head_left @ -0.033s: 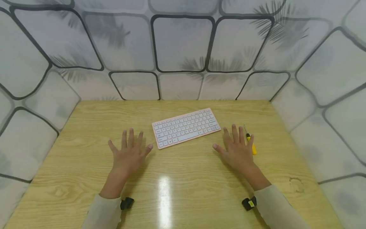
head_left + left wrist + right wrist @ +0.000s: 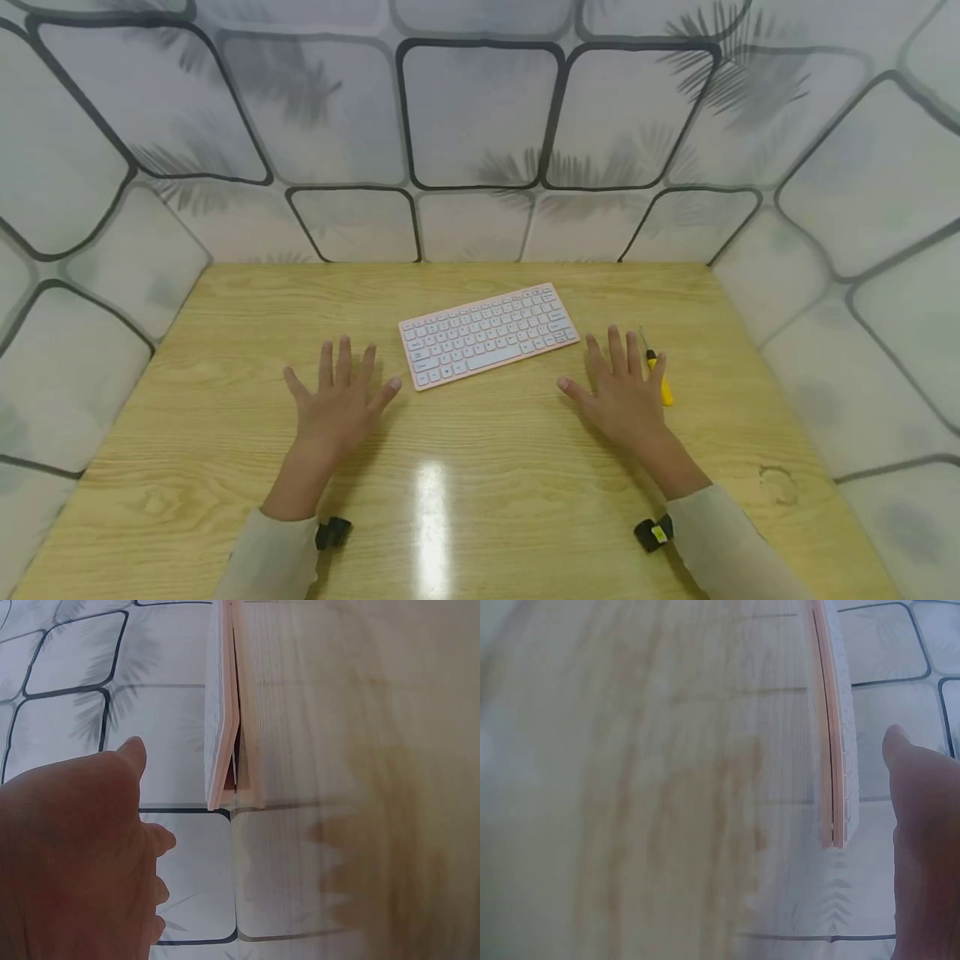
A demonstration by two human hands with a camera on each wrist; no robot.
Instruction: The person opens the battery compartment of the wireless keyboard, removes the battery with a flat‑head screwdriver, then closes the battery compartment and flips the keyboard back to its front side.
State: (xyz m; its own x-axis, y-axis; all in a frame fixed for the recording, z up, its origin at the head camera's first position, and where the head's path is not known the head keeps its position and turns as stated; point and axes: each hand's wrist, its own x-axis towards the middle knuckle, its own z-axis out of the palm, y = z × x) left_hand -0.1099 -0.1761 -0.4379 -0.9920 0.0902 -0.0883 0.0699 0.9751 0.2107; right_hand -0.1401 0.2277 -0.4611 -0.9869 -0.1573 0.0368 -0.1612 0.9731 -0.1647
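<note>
A white-keyed keyboard point(image 2: 491, 335) with a pink frame lies slightly slanted on the wooden table in the head view. To its lower left, my left hand point(image 2: 337, 412) is spread palm down, holding nothing. My right hand point(image 2: 622, 400) is likewise spread, just off the keyboard's lower right corner. A screwdriver point(image 2: 666, 390) with a yellow and black handle lies beside the right hand, partly hidden behind its little finger. The pink edge of the keyboard point(image 2: 223, 735) also shows in the left wrist view, apart from the thumb. In the right wrist view the keyboard point(image 2: 831, 750) appears edge-on.
The light wooden table point(image 2: 495, 500) meets a patterned wall point(image 2: 480, 117) at the back, with similar panels on both sides. Small black devices point(image 2: 333, 533) sit at both wrists. A faint ring mark point(image 2: 777, 485) shows on the table at the right.
</note>
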